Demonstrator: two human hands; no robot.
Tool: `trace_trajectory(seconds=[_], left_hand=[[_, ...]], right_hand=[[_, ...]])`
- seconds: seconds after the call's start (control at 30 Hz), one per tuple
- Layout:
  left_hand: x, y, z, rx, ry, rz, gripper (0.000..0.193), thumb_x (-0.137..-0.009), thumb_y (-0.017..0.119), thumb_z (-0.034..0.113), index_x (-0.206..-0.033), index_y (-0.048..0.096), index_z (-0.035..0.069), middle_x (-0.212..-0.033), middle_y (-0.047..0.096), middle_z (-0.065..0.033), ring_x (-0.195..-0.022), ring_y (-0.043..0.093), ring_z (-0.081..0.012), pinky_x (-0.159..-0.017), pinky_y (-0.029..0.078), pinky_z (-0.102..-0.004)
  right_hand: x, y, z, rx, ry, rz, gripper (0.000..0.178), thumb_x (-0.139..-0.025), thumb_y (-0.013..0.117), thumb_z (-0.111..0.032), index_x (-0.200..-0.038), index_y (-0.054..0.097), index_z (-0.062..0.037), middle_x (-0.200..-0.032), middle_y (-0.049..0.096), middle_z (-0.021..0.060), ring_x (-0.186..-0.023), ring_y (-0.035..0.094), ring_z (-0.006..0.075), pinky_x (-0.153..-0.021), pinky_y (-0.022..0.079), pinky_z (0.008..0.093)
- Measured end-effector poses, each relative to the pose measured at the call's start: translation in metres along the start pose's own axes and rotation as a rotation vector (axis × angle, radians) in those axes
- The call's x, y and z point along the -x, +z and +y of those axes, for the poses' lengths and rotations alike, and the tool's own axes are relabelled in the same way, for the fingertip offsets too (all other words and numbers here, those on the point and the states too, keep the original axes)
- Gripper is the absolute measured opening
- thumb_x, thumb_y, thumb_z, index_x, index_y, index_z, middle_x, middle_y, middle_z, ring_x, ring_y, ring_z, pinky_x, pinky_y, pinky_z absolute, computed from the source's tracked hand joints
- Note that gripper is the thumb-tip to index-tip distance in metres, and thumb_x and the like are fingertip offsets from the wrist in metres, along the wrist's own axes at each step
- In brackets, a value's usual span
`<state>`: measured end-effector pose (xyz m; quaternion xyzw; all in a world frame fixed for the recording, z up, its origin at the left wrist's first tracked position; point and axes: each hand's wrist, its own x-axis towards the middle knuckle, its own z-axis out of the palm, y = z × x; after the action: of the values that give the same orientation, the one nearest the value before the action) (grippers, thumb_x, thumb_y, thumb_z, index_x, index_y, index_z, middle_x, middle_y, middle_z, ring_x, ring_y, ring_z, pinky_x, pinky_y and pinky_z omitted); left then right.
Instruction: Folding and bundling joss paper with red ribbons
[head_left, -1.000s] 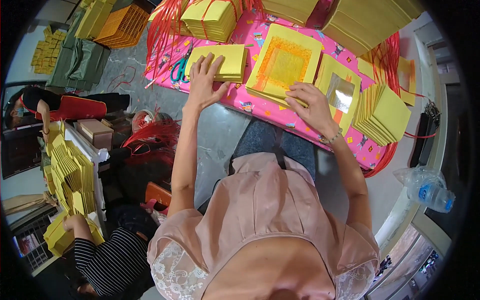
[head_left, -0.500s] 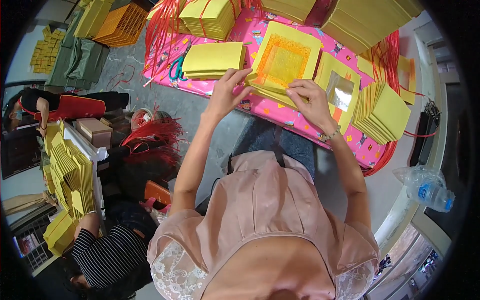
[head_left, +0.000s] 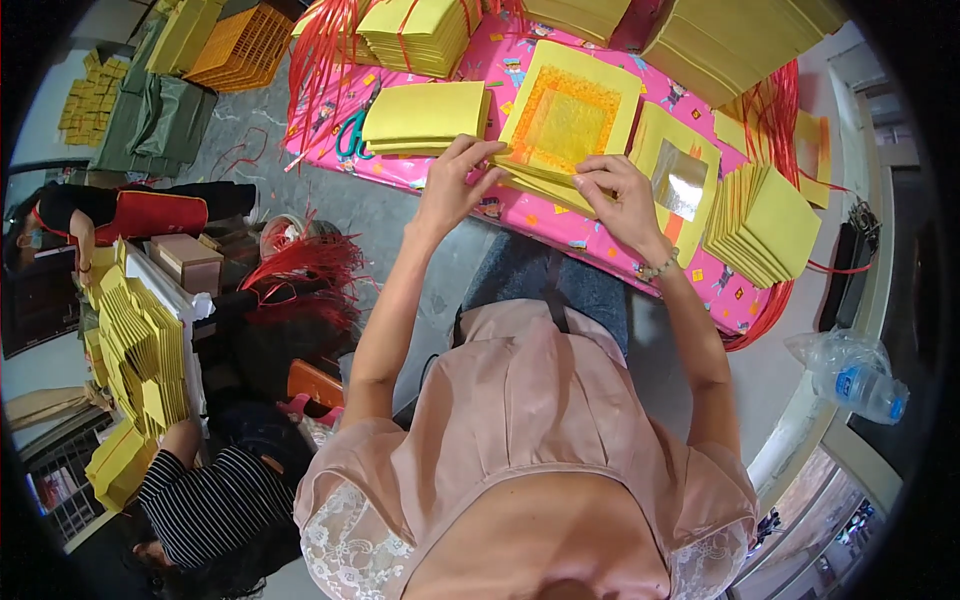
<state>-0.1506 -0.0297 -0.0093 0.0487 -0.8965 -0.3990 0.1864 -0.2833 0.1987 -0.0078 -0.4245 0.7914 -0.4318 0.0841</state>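
A stack of yellow joss paper [head_left: 570, 107], its top sheet printed with an orange-bordered gold square, lies at the table's near edge. My left hand [head_left: 455, 187] pinches the near left corner of the top sheet between thumb and fingers. At the near right edge, the thumb and fingers of my right hand [head_left: 622, 200] close on the same sheet, which bows up slightly there. Left of it rests a pile of folded yellow paper [head_left: 425, 112], beside teal-handled scissors [head_left: 352, 137]. To the right lie sheets with a silver square [head_left: 684, 182] and a fanned folded bundle [head_left: 765, 225].
The table wears a pink patterned cloth [head_left: 540, 218]. Tied yellow bundles [head_left: 415, 38] and red plastic strings [head_left: 325, 60] line its far side. Two people work at left by yellow stacks [head_left: 145, 350]. A bagged plastic bottle [head_left: 870, 393] is at right.
Both hands stay at the sheet's near edge with barely any shift. The near edge looks slightly flatter.
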Motion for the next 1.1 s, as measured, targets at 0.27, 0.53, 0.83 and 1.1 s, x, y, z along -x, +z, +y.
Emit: trace_trajectory(seconds=[0.27, 0.53, 0.83, 1.1], left_hand=[[-0.003, -0.004, 0.003, -0.039, -0.018, -0.057, 0.037, -0.078, 0.075, 0.016, -0.111, 0.064, 0.007, -0.099, 0.059, -0.0118, -0.087, 0.061, -0.0275, -0.074, 0.051, -0.0360], [-0.017, 0.009, 0.008, -0.219, 0.305, 0.120, 0.030, -0.076, 0.073, 0.015, -0.104, 0.066, 0.007, -0.099, 0.061, -0.0097, -0.092, 0.058, -0.0268, -0.082, 0.047, -0.0393], [-0.037, 0.006, 0.011, -0.362, 0.261, -0.033, 0.018, -0.080, 0.067, 0.014, -0.098, 0.066, 0.010, -0.084, 0.062, -0.0058, -0.082, 0.058, -0.0236, -0.077, 0.043, -0.0360], [-0.050, 0.026, 0.030, -0.377, 0.399, 0.228, 0.050, -0.076, 0.070, 0.013, -0.124, 0.056, 0.012, -0.122, 0.052, -0.0139, -0.116, 0.047, -0.0328, -0.094, 0.040, -0.0448]], right_hand=[[-0.001, 0.001, 0.003, 0.003, 0.007, 0.002, 0.014, -0.086, 0.067, -0.015, -0.090, 0.073, -0.0031, -0.095, 0.068, 0.0075, -0.093, 0.062, 0.0204, -0.080, 0.049, 0.0305], [-0.001, 0.000, -0.001, -0.017, -0.037, 0.043, 0.014, -0.084, 0.067, -0.017, -0.084, 0.072, -0.0038, -0.091, 0.068, 0.0092, -0.091, 0.063, 0.0249, -0.079, 0.049, 0.0345], [-0.005, -0.013, -0.007, 0.217, -0.274, 0.143, 0.019, -0.086, 0.067, -0.018, -0.094, 0.061, -0.0016, -0.087, 0.062, 0.0096, -0.076, 0.064, 0.0264, -0.059, 0.052, 0.0341], [-0.052, -0.037, 0.003, 0.047, 0.111, 0.209, 0.024, -0.088, 0.066, -0.023, -0.098, 0.062, -0.0008, -0.089, 0.066, 0.0139, -0.081, 0.065, 0.0278, -0.072, 0.051, 0.0357]])
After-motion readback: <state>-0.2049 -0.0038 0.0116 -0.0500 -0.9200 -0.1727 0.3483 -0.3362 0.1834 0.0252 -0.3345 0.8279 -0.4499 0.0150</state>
